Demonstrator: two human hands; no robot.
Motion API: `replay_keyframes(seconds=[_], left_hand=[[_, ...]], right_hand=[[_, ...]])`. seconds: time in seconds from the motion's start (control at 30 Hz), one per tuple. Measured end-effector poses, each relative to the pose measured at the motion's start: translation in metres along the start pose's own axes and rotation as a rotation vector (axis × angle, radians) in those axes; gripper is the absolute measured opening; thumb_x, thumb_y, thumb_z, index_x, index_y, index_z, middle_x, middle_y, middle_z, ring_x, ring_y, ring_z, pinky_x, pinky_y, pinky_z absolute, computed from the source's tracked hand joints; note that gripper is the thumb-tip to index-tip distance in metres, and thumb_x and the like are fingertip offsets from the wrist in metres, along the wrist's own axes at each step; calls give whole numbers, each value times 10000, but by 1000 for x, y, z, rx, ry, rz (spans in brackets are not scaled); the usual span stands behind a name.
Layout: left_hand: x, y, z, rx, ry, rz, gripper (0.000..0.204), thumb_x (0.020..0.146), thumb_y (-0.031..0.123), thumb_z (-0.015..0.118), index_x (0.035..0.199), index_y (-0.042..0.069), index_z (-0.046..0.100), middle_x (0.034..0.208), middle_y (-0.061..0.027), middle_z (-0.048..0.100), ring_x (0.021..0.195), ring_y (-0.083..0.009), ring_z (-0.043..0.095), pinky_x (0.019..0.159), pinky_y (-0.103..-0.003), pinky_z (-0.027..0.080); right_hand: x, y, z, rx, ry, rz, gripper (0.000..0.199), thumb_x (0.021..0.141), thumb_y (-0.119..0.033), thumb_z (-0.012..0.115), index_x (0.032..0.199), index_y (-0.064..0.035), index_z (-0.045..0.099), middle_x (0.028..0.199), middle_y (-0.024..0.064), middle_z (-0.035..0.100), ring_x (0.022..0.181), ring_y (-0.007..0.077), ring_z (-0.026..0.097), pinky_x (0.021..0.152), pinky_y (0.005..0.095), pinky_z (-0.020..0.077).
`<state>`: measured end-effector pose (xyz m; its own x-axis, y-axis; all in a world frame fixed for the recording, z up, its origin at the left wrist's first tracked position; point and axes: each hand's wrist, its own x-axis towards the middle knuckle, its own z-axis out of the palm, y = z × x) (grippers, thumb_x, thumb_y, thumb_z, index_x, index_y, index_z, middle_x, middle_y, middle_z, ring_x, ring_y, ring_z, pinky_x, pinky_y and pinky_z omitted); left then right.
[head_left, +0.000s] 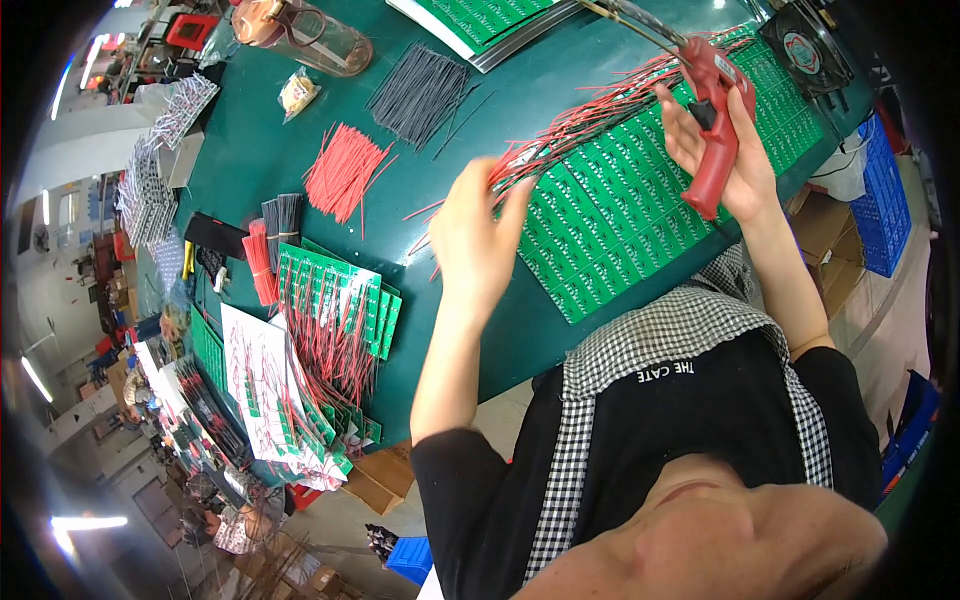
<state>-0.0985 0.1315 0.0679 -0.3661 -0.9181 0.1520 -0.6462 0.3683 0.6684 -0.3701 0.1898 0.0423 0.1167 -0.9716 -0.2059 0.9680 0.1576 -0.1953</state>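
Observation:
My right hand [748, 165] holds a red soldering gun [716, 150] by its handle, over the right part of a large green sheet of circuit boards [600, 220]. The gun's metal tip points to the far left, and some of its far end runs out of view. My left hand [472, 232] is curled at the sheet's left end, thumb and fingers closed around the ends of thin red wires [560, 135]. These wires lie in a long loose bundle along the sheet's far edge, with a few darker ones among them. The left fingertips are partly hidden.
Piles of black wires [420, 95] and red wires [345, 172] lie on the green table [440, 190]. Wired boards [335, 300] are stacked at the left. A bottle [330, 45] stands at the back left, a small fan [805, 55] at the far right.

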Motion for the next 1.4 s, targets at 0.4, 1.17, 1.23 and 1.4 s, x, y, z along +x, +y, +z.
replay_keyframes(seconds=[0.4, 1.17, 1.23, 1.4], left_hand=[[62, 0, 44, 328, -316, 24, 427, 609, 242, 720, 950, 36, 565, 909, -137, 578, 861, -302, 560, 727, -379, 434], [88, 12, 51, 491, -569, -130, 364, 580, 261, 738, 836, 25, 631, 775, -128, 626, 750, -258, 607, 665, -363, 453], [88, 16, 50, 576, -558, -129, 365, 577, 281, 737, 844, 50, 641, 826, -132, 634, 805, -282, 610, 700, -386, 462], [102, -8, 49, 442, -716, -158, 319, 596, 273, 712, 795, 32, 646, 749, -146, 624, 735, -273, 610, 653, -375, 459]], right_hand=[[-48, -19, -50, -61, 63, -88, 571, 878, -367, 471, 1332, -115, 231, 1293, 161, 365, 1076, 204, 470, 944, 428, 365], [-46, -14, -56, -85, -15, -164, 488, 877, -319, 493, 1287, -112, 326, 1201, 143, 469, 1009, 219, 499, 896, 413, 410], [-46, -14, -56, -83, -20, -168, 485, 877, -317, 493, 1286, -113, 328, 1197, 142, 472, 1010, 217, 497, 895, 411, 411], [-46, -14, -57, -87, -37, -174, 478, 878, -312, 495, 1283, -117, 332, 1192, 133, 478, 1009, 214, 492, 892, 406, 412]])
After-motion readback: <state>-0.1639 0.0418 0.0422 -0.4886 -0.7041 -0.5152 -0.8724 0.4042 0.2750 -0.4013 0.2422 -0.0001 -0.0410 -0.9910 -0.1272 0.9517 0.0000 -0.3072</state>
